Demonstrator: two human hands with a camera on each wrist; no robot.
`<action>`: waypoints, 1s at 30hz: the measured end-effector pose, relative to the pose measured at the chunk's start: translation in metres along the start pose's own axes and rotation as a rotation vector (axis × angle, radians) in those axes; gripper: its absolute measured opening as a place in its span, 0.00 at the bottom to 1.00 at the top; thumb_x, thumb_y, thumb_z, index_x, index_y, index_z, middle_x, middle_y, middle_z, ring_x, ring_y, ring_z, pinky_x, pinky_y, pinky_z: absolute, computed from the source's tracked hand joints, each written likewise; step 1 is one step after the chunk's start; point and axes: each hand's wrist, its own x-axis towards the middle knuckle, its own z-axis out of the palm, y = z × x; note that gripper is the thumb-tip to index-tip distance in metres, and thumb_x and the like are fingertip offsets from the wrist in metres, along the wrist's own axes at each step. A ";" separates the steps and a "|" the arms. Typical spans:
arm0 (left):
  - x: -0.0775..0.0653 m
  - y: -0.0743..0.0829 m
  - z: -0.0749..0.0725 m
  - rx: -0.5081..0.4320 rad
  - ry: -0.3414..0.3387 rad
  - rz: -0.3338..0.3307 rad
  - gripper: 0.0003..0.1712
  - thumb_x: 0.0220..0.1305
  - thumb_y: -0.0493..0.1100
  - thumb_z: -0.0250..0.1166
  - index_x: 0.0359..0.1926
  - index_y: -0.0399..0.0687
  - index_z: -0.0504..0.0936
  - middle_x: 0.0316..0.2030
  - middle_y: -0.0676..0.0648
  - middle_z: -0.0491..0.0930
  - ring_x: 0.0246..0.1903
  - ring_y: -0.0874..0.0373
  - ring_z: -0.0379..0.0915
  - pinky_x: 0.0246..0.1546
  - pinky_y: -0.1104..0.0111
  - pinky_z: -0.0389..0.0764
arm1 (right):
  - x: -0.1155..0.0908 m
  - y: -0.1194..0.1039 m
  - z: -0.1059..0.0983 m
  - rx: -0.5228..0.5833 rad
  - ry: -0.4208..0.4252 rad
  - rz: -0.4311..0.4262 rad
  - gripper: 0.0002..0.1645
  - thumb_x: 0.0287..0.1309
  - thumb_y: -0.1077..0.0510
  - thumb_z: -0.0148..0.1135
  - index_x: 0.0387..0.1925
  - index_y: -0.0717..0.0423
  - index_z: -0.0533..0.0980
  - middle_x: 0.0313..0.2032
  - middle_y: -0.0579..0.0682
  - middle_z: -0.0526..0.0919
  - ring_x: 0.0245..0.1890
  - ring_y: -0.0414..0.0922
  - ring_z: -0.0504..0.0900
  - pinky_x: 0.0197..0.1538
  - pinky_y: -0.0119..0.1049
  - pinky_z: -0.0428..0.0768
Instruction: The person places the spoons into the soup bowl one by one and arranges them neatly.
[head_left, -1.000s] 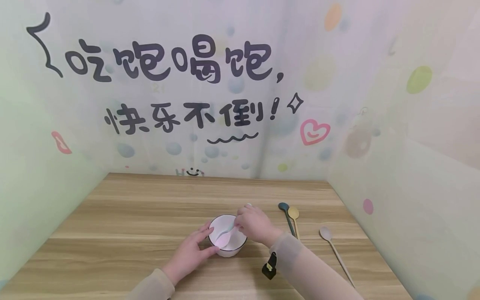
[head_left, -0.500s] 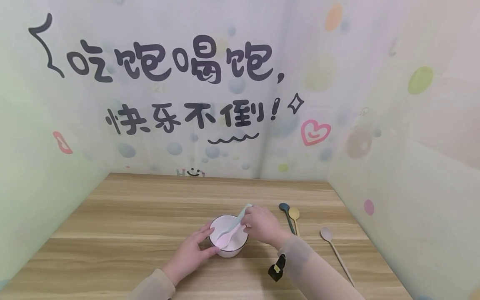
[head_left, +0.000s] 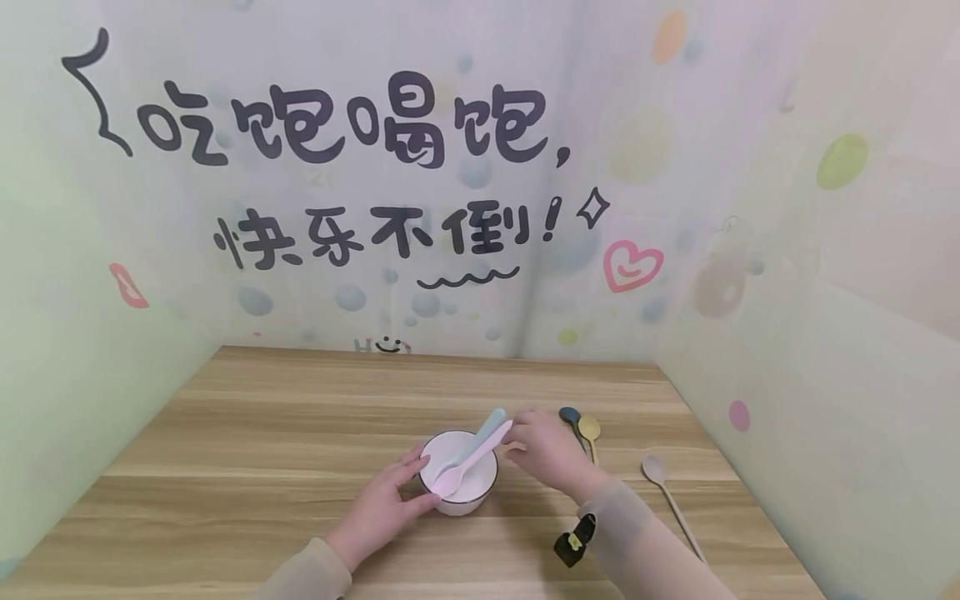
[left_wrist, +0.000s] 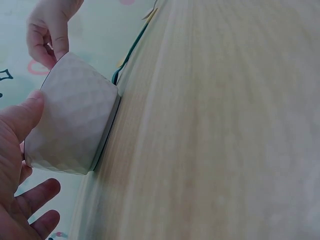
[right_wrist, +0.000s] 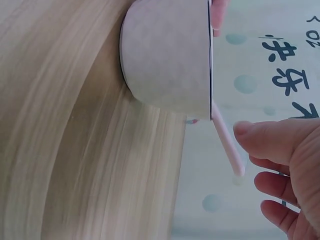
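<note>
A white bowl with a dark rim and a dimpled outer wall stands on the table. My left hand grips its left side, thumb and fingers at the rim. Inside it lean a pink spoon and a light blue spoon, side by side, both handles sticking out over the far right rim. My right hand is just right of the handles, fingers relaxed. In the right wrist view the pink spoon's handle shows apart from my thumb, with nothing held.
Right of the bowl lie a dark teal spoon and a yellow spoon, partly hidden by my right arm. A greyish-beige spoon lies farther right. Printed walls enclose the wooden table at the back and sides.
My right hand has let go of the pink spoon's handle and moved right, uncovering both handles. The pink spoon now rests in the bowl. My left hand stays on the bowl.
</note>
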 end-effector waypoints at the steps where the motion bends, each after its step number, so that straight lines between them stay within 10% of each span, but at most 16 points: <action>1: 0.000 0.000 0.000 0.001 -0.002 0.001 0.38 0.52 0.53 0.73 0.60 0.38 0.76 0.67 0.46 0.67 0.65 0.43 0.61 0.64 0.49 0.64 | -0.001 0.001 0.000 0.001 0.013 0.004 0.09 0.47 0.58 0.75 0.34 0.49 0.86 0.33 0.40 0.81 0.37 0.41 0.78 0.42 0.36 0.79; 30: 0.000 -0.002 0.000 -0.031 -0.026 -0.021 0.39 0.54 0.56 0.72 0.62 0.39 0.74 0.68 0.45 0.64 0.67 0.42 0.58 0.65 0.47 0.61 | -0.053 0.041 0.010 0.398 0.175 0.522 0.10 0.54 0.62 0.69 0.41 0.57 0.83 0.38 0.49 0.83 0.41 0.48 0.79 0.46 0.46 0.80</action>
